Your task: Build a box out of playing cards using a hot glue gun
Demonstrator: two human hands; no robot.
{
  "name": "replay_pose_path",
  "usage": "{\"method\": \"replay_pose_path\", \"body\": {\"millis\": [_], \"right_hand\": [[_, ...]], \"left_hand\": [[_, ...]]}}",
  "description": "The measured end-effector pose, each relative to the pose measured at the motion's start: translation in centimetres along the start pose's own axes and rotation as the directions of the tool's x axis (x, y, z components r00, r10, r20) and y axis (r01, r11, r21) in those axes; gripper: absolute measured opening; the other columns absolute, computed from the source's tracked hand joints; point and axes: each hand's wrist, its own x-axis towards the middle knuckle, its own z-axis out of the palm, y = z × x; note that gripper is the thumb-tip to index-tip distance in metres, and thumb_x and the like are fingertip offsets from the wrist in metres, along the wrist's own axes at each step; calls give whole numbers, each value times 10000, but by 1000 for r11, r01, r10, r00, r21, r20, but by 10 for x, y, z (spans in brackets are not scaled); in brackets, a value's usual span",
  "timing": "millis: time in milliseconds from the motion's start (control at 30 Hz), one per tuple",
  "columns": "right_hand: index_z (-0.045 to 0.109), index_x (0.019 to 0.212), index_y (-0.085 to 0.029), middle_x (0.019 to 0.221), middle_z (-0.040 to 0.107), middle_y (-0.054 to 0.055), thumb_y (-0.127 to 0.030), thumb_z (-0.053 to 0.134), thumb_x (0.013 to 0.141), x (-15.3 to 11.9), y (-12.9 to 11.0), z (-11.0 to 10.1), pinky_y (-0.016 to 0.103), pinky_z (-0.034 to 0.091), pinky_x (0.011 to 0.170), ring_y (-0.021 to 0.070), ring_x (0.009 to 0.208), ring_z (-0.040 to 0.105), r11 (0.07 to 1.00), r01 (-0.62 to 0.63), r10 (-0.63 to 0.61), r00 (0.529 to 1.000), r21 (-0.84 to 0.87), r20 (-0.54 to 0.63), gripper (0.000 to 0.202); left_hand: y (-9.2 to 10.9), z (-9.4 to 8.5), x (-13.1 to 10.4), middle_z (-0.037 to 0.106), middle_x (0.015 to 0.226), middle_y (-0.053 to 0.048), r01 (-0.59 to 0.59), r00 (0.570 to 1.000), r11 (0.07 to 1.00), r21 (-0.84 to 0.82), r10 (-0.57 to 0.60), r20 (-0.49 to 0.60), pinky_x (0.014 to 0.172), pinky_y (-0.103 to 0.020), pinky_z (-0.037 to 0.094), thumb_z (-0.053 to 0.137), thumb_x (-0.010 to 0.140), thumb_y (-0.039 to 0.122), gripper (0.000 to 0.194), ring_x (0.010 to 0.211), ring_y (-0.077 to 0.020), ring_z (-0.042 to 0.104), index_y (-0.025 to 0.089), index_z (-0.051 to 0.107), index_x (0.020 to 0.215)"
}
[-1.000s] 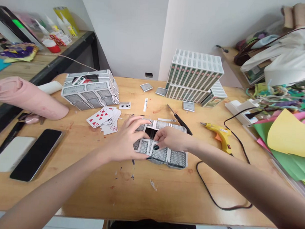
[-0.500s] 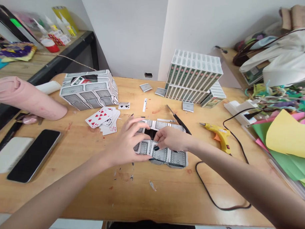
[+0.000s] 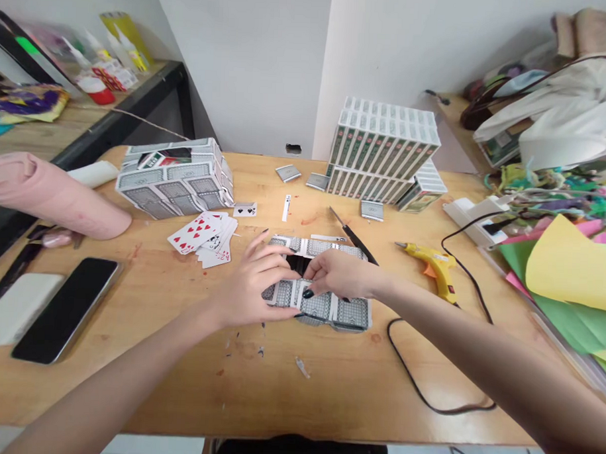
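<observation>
A box covered in grey-patterned playing cards (image 3: 352,313) lies on the table in front of me, with a dark opening in its top. My left hand (image 3: 254,281) grips its left end, thumb along the near side and fingers over the top. At the opening's near edge is my right hand (image 3: 334,274), its fingers bent and pinched against the box's rim; some fingertips are hidden inside. A larger card-covered box (image 3: 178,183) stands at the back left. Loose playing cards (image 3: 196,233) lie fanned beside it.
Scissors (image 3: 359,244) lie just behind the box, a yellow glue gun (image 3: 441,268) to the right with its black cable looping nearby. Card packs (image 3: 380,150) are stacked at the back. A phone (image 3: 66,311) and a pink roll (image 3: 60,195) lie left; coloured sheets (image 3: 574,269) lie right.
Both hands stay on the box in nearly the same pose. The whole view has shifted very slightly.
</observation>
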Motion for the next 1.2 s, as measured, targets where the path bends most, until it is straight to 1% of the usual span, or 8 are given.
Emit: {"method": "replay_pose_path", "body": {"millis": [233,333,467,567,600,700,800,1200], "right_hand": [[633,795,-170,682,655,-11,-205,676,662,-7,2,2,205,345,333,72,400,456,998,48,-47,997,28,-60,144],[635,882,-189,852,705,35,-274,615,734,-31,3,-5,208,429,398,134,595,606,984,178,-170,961,20,-219,172],[658,905,-178,868,710,82,-403,554,787,-74,29,-28,271,490,540,210,764,650,981,154,-194,693,-121,-695,274],[648,838,-203,844,704,86,-387,546,767,-92,78,-41,366,496,711,253,812,645,964,-235,-12,416,-121,-909,221],[644,840,-203,887,698,99,-391,535,770,-94,98,-42,392,482,762,275,860,636,925,-362,30,376,-117,-926,228],[615,1012,-129,1007,651,190,-516,500,769,-90,152,-39,458,454,815,360,973,589,804,-592,152,307,-64,-940,471],[568,1113,-76,1071,596,248,-605,467,759,-78,183,-29,485,436,842,401,1043,543,758,-652,207,252,-8,-945,645],[552,1068,-149,1193,515,305,-699,433,717,-57,198,-42,627,312,866,471,1164,430,761,-585,322,-35,280,-946,663]], "left_hand": [[1,-1,1,674,918,-35,-8,1000,1000,-19,8,-6,1152,-559,137,697,699,418,316,1127,-253,549,230,656,950],[2,-1,2,678,925,-37,-15,1000,1000,-16,15,-20,1149,-554,158,689,707,410,303,1120,-247,556,226,654,945],[1,-1,2,677,924,-40,-31,999,999,-19,30,-31,1145,-548,177,686,712,406,307,1109,-239,561,216,648,951],[0,-1,2,667,877,-31,-48,998,998,-27,47,-34,1147,-554,165,684,718,397,301,1108,-235,556,209,636,949],[0,-1,2,664,869,-28,-49,998,998,-27,48,-35,1146,-556,161,682,720,395,296,1109,-234,554,210,631,946],[0,-1,2,657,875,-23,-44,999,999,-29,43,-32,1144,-557,164,679,723,389,289,1111,-232,550,219,619,948],[0,-1,1,654,882,-24,-43,999,999,-28,43,-28,1144,-553,167,677,727,388,293,1116,-231,547,218,611,957],[1,-1,3,651,898,-27,-50,999,998,-30,49,-19,1144,-558,175,688,719,355,294,1118,-243,548,204,611,960]]}}
